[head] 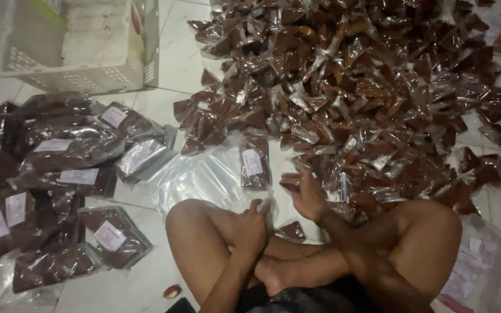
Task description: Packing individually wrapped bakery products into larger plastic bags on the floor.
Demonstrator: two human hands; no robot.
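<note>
small brown-filled clear plastic sachets (355,87): glossy, crinkled, beyond fingertips | large clear plastic bag (204,177): smooth, shiny, by fingers | white plastic lattice crate (76,78): matt | white tiled floor (175,64): smooth, slight sheen

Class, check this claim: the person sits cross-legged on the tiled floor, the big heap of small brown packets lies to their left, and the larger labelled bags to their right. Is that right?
Not quite: the sides are swapped. The head view shows the heap of small brown packets ahead and to the person's right, and the larger labelled bags to their left. The rest holds: they sit cross-legged on the tiled floor.
</note>
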